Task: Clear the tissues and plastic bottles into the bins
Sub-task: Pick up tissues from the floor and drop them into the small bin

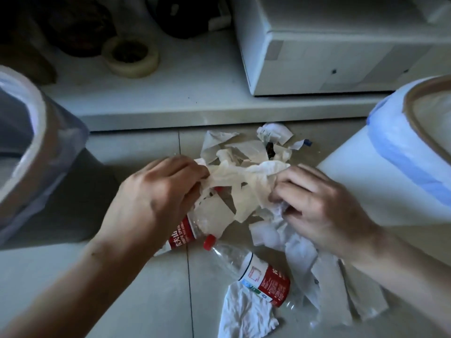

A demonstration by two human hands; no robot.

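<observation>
Grey bin point(36, 152) crowds your left edge. Your left hand point(156, 198) and right hand point(322, 206) both clutch the tissues point(244, 181) piled mid-floor. Two plastic bottles point(258, 274) lie near; white bin point(395, 167) blocks right.

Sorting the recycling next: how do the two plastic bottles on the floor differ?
The near bottle lies in full view, red cap pointing away; the far bottle is half hidden under the left hand and tissues. The near bottle's label shows a white panel; the far bottle's shows white lettering. Both are clear, red-labelled, lying down.
</observation>
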